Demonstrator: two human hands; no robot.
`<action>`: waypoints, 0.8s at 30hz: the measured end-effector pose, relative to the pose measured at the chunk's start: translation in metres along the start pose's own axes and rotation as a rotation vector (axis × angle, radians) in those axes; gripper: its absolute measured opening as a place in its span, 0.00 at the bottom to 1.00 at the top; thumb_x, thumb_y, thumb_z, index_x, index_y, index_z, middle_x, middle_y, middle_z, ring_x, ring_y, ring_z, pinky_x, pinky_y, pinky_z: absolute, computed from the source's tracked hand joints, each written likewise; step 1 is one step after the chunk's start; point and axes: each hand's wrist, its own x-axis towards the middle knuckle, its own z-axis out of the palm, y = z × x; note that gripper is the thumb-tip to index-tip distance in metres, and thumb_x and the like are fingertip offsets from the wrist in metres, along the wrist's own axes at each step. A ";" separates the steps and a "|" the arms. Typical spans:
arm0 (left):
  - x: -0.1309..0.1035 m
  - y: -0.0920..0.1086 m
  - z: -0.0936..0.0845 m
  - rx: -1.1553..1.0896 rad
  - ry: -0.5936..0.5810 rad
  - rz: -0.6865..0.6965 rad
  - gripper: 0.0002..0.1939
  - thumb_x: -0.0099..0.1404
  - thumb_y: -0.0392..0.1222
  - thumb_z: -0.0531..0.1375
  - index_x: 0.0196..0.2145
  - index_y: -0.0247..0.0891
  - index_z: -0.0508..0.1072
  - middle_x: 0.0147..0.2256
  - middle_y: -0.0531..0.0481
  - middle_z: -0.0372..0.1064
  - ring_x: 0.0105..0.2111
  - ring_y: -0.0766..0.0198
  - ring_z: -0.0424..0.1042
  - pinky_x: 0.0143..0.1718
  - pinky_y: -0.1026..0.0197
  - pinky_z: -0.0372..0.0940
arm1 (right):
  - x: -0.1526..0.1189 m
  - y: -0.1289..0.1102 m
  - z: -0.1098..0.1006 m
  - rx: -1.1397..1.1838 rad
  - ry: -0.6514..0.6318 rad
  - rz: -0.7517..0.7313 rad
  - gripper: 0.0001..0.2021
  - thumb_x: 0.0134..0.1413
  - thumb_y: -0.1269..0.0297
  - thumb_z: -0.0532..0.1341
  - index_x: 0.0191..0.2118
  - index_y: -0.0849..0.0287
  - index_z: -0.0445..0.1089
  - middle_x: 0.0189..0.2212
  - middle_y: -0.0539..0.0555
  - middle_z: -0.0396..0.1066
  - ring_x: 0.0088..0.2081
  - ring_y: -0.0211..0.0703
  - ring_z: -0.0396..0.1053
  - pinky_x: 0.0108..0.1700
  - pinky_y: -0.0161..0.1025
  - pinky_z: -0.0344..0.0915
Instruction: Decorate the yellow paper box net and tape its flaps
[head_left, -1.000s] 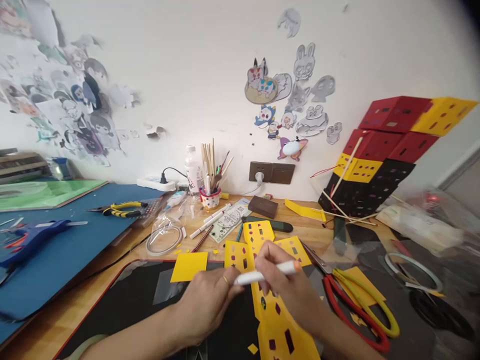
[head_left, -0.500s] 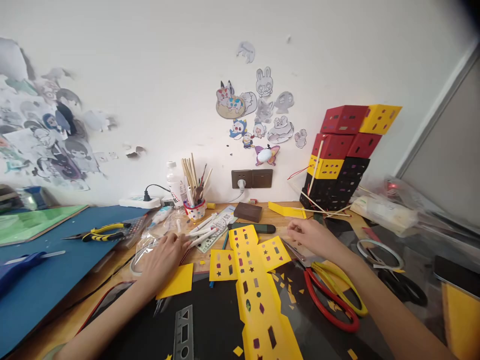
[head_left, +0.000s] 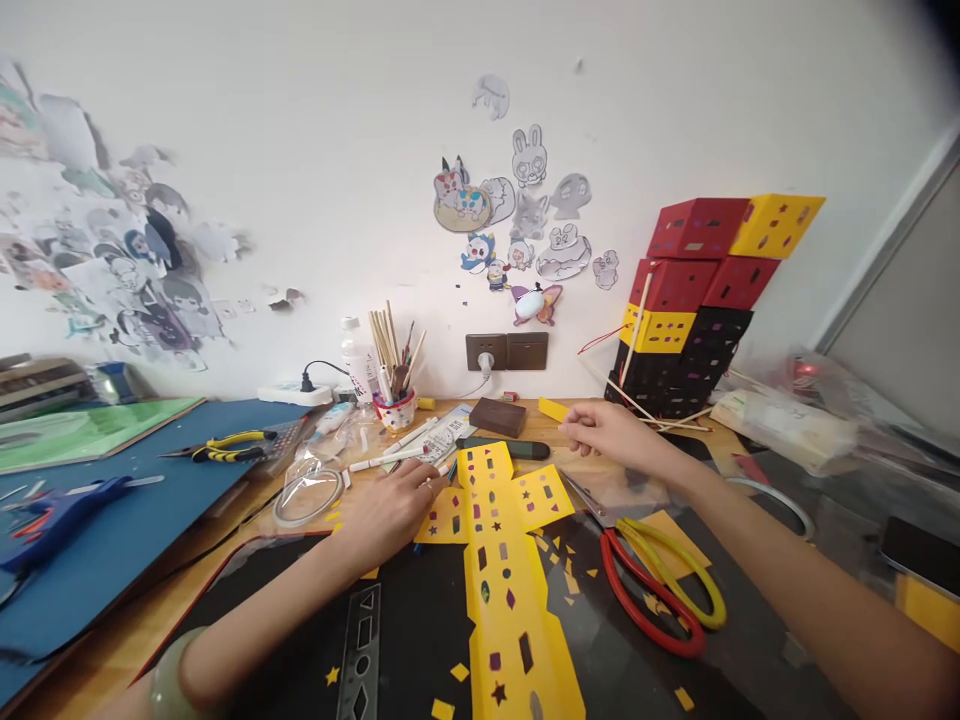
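A yellow card cutout (head_left: 504, 560), with side flaps and punched shapes, lies flat in the middle. My left hand (head_left: 394, 510) is palm down beside its left flap, with fingers outstretched near a blue pen that is partly covered. A small yellow edge (head_left: 371, 574) shows under my left forearm. My right hand (head_left: 607, 435) hovers at the back right, fingers curled together, in front of a folded yellow strip (head_left: 553, 409). Whether it touches the strip, or pinches anything small, I cannot tell. Red-and-yellow-handled scissors (head_left: 649, 570) lie below it.
A stack of red, yellow and black boxes (head_left: 694, 300) leans at the back right. A clear shape stencil (head_left: 360, 650) and yellow scraps lie on the black mat. Behind are a brush cup (head_left: 395, 408), a brown block (head_left: 497, 417) and a green-black cutter (head_left: 517, 449). Pliers (head_left: 229, 447) rest left.
My left hand has moved right, from the white pens to the cutout's left flap. The yellow square beneath it is now mostly hidden. My right hand has shifted slightly left, over the folded strip.
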 end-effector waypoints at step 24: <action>0.010 0.023 -0.028 -1.445 0.044 -0.665 0.16 0.47 0.35 0.65 0.34 0.33 0.67 0.20 0.56 0.64 0.16 0.74 0.62 0.17 0.74 0.59 | -0.121 0.107 -0.068 -0.558 -0.069 0.275 0.10 0.56 0.63 0.53 0.30 0.60 0.68 0.27 0.53 0.70 0.31 0.43 0.68 0.32 0.40 0.62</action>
